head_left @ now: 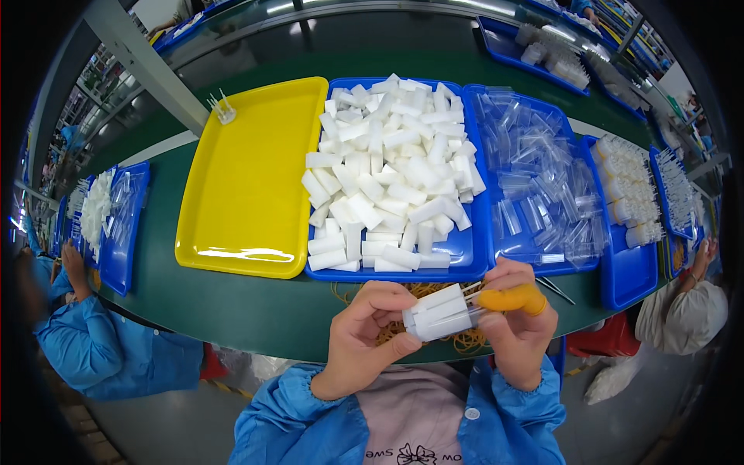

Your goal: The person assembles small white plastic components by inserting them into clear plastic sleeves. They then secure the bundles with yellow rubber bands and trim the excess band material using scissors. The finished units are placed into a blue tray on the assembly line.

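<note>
My left hand grips one end of a bundle of white blocks, thumb below and fingers above. The bundle has a clear base and thin white prongs at its right end. My right hand, with a yellow finger cot on one finger, closes on that pronged end, where a clear plastic sleeve seems to lie along the lower side. Its fingertips partly hide the prongs. Beneath the bundle lies a heap of tan rubber bands.
Ahead stand a yellow tray with a white pronged part at its corner, a blue tray of white blocks, and another of clear sleeves. Tweezers lie right. Co-workers sit on both sides; a metal post rises far left.
</note>
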